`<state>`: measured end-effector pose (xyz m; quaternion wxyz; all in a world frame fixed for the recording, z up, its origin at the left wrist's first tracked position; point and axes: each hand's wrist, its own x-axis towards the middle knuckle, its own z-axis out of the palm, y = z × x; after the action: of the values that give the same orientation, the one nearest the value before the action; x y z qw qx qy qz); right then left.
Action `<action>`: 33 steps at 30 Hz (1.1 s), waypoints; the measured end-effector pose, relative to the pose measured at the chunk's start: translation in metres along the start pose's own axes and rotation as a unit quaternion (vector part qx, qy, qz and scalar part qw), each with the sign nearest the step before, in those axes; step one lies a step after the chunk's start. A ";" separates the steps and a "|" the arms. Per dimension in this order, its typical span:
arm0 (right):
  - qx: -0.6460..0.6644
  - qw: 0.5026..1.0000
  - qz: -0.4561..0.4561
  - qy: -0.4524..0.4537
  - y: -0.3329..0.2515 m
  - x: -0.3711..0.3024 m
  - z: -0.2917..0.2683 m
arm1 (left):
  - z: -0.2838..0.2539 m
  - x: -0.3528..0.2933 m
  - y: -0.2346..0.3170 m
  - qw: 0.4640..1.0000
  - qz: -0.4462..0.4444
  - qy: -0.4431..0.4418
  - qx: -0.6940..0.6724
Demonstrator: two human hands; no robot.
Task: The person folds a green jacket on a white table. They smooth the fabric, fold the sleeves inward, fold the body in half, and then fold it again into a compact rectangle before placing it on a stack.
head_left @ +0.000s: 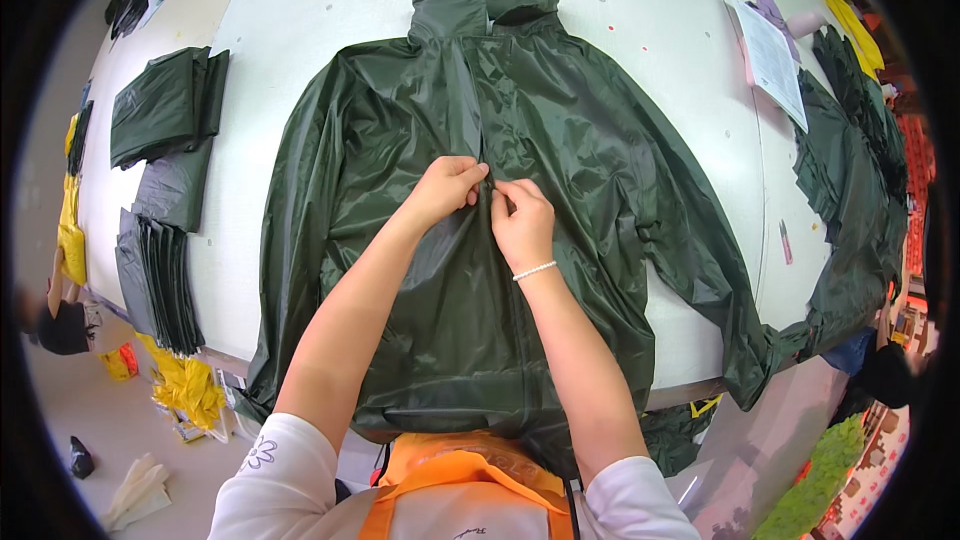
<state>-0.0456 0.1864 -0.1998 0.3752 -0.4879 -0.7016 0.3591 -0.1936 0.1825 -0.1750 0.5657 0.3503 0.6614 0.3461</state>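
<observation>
A dark green rain jacket point(560, 130) lies spread front side up before me, its collar at the far end and its sleeves out to both sides. My left hand point(450, 188) pinches the edge of the front opening at mid-chest. Close beside it, my right hand point(524, 220), with a beaded bracelet at the wrist, pinches the opposite edge of the same opening. The fingertips of both hands nearly meet. Whatever fastener may lie between them is too small to make out. The jacket's lower hem reaches the table's near edge, against my orange apron.
On the white table point(270, 30), folded dark green garments point(160, 105) are stacked at the left. A heap of dark green garments point(850, 180) lies at the right, near a paper sheet point(770, 55) and a small pink-handled tool point(785, 242). Another person point(68, 325) is at far left.
</observation>
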 end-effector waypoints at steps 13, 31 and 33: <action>0.093 0.992 0.088 -0.003 -0.006 -0.002 -0.014 | 0.041 -0.131 -0.027 0.908 0.198 0.183 0.321; -0.390 0.917 -0.028 -0.077 0.053 0.017 -0.081 | -0.025 -0.056 -0.054 0.762 0.158 0.268 0.567; -0.351 0.932 -0.005 -0.091 0.036 0.012 -0.084 | -0.003 -0.055 -0.030 0.761 0.204 0.271 0.553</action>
<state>0.0400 0.2189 -0.1908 0.1165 -0.5503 -0.8165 0.1304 -0.1925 0.1198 -0.1726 -0.0135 0.6204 0.7766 0.1083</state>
